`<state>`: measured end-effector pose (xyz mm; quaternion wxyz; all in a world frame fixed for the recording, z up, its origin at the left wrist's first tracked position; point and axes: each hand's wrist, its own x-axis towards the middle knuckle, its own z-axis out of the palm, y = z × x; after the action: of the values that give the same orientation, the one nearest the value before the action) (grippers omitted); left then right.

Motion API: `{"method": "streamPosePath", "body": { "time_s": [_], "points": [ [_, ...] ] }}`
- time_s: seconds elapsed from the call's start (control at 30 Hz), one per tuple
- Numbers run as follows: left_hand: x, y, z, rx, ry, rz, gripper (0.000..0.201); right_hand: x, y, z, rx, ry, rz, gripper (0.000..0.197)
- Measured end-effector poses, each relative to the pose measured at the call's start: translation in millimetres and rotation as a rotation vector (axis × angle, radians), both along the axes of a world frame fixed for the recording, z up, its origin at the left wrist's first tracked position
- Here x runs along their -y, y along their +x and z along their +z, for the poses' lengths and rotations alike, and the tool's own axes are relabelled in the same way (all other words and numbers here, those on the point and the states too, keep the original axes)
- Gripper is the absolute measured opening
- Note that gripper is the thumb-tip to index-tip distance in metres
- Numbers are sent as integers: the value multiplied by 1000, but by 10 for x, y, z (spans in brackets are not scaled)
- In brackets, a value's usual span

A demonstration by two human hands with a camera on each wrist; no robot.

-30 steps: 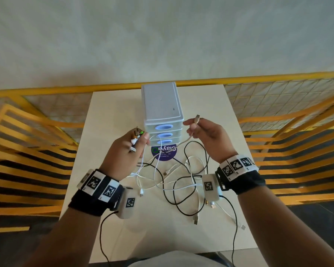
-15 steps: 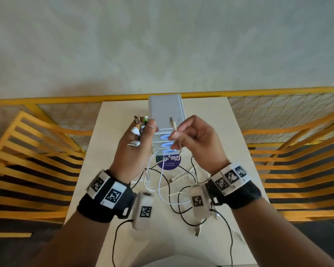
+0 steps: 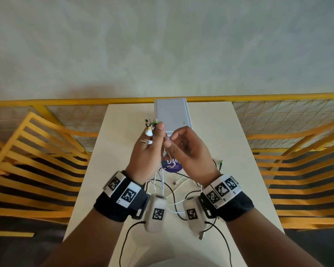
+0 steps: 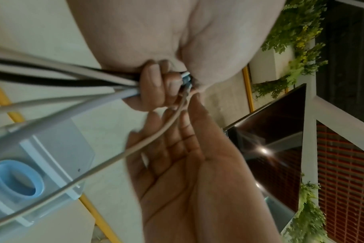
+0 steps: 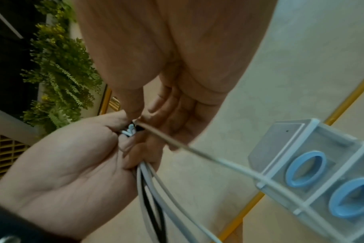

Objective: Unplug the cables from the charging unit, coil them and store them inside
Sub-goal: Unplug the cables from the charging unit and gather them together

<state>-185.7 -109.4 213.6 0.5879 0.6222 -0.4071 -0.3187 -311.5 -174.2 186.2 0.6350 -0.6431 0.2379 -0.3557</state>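
The grey charging unit (image 3: 172, 116) with blue-ringed openings (image 5: 305, 166) stands at the far end of the table, in front of both raised hands. My left hand (image 3: 154, 135) grips a bundle of cable plugs (image 3: 149, 126) that stick up above its fingers; white and black cables (image 4: 73, 77) hang down from the fist. My right hand (image 3: 170, 139) touches the left and pinches the end of a beige cable (image 5: 168, 139) against the bundle. That cable (image 4: 156, 136) runs down past the unit. Loose cable lengths (image 3: 174, 189) lie tangled on the table below my wrists.
The cream table (image 3: 220, 143) is narrow, with a yellow railing (image 3: 66, 103) and wire mesh behind it and yellow slatted benches (image 3: 37, 160) on both sides. A purple round sticker (image 3: 172, 166) lies in front of the unit. A green-tipped plug (image 3: 221, 162) rests at right.
Both hands have risen and come together. My right hand has carried the beige cable's end leftward to the bundle in my left hand.
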Motion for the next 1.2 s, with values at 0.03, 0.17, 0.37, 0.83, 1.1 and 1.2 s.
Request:
{"method": "streamPosePath", "body": {
  "time_s": [0.03,0.17,0.37,0.83,1.1,1.2],
  "points": [
    [21,12,-16,-14,-17,5,47,2,-28,-48,-87,-46,23,17],
    [97,-7,-79,-99,-21,46,50,-103,-130,-251,-379,-223,170,47],
    [168,-171,-67,-483,-48,42,52,-231,-41,-248,-205,-141,69,33],
    [78,640,839,-393,-227,257,54,-100,-386,-1172,-469,-202,-42,54],
    [-8,755,1027,-217,-270,258,49,36,-368,-1416,-651,-327,-27,51],
    [-80,979,1046,-195,-287,268,44,116,-443,-1533,-771,-315,-3,36]
  ]
}}
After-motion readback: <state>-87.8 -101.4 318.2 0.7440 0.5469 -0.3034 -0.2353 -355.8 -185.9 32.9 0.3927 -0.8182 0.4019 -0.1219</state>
